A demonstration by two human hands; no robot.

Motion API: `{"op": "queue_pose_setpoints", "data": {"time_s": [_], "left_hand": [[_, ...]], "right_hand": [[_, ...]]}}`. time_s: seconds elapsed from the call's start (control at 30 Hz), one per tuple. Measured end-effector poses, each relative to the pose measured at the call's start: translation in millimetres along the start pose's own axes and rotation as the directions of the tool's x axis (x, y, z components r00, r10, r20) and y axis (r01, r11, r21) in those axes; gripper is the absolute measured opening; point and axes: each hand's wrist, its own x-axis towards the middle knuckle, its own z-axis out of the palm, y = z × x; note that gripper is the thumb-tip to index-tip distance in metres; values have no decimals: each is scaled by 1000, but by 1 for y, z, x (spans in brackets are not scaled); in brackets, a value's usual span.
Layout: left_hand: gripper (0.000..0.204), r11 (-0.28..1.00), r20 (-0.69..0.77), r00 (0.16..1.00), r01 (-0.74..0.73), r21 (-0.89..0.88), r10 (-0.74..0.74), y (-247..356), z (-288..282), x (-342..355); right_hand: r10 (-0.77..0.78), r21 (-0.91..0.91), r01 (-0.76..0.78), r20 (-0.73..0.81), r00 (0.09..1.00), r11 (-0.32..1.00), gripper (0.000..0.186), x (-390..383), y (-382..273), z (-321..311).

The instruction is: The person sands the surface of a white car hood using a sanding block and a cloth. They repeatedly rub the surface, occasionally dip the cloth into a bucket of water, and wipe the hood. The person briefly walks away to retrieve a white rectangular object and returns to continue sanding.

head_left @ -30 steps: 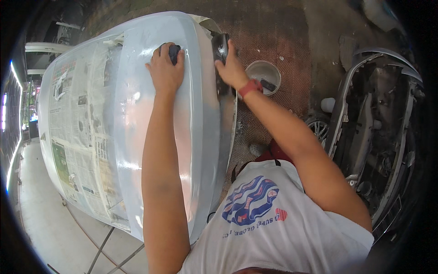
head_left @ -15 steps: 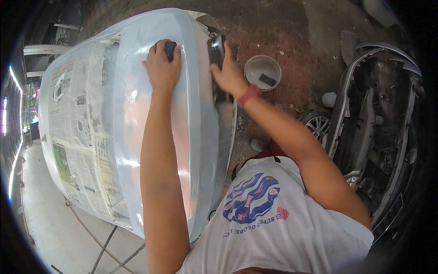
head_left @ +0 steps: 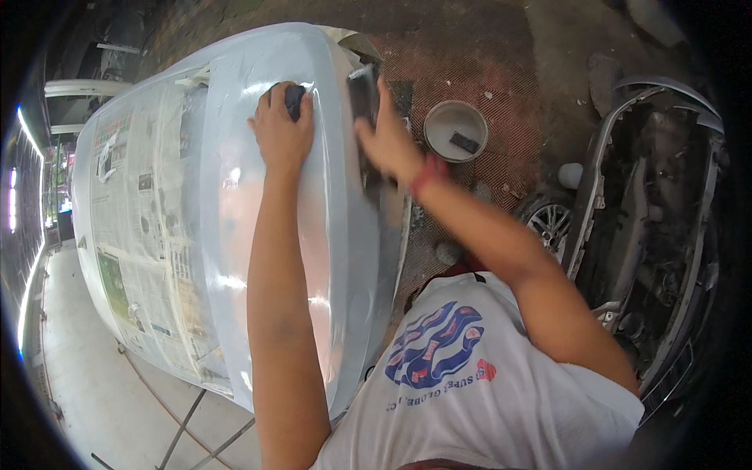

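Note:
A wet, glossy light-grey car body panel (head_left: 223,227) with pinkish patches lies under my hands. My left hand (head_left: 284,137) rests on its upper part, fingers curled round a small black block or pad (head_left: 294,102); the exact kind cannot be made out. At the panel's right edge, my right hand (head_left: 389,141) grips a long dark flat block (head_left: 362,94), which looks like a sanding block. It presses against the side of the panel and is smeared by motion. Part of the block is hidden by my thumb and palm.
Taped newspaper (head_left: 145,227) covers the area left of the panel. A round bucket (head_left: 433,111) with a black block (head_left: 464,142) in it stands on the reddish textured floor. A wheel (head_left: 548,222) and a removed car bumper (head_left: 589,184) lie to the right.
My right hand and the long block have shifted slightly left against the panel's edge. My left hand stays on the panel with its black block. The whole view has moved a little.

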Motion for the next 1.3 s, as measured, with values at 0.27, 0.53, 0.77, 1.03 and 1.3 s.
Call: {"op": "queue_pose_setpoints", "data": {"time_s": [0.27, 0.53, 0.77, 1.03, 1.3], "left_hand": [[37, 999, 8, 999, -33, -16, 33, 9, 2, 9], [35, 999, 48, 999, 17, -38, -15, 4, -2, 3], [32, 999, 46, 998, -44, -32, 45, 17, -3, 9], [33, 999, 54, 998, -18, 37, 16, 12, -10, 5], [33, 998, 61, 998, 17, -61, -13, 19, -7, 14]], "right_hand": [[157, 83, -163, 73, 985, 983, 93, 59, 12, -13], [-108, 182, 100, 35, 994, 978, 91, -40, -26, -11], [145, -25, -144, 84, 986, 989, 89, 128, 25, -15], [-130, 75, 126, 60, 990, 989, 90, -4, -10, -11], [199, 24, -208, 215, 956, 978, 87, 188, 15, -11]]}}
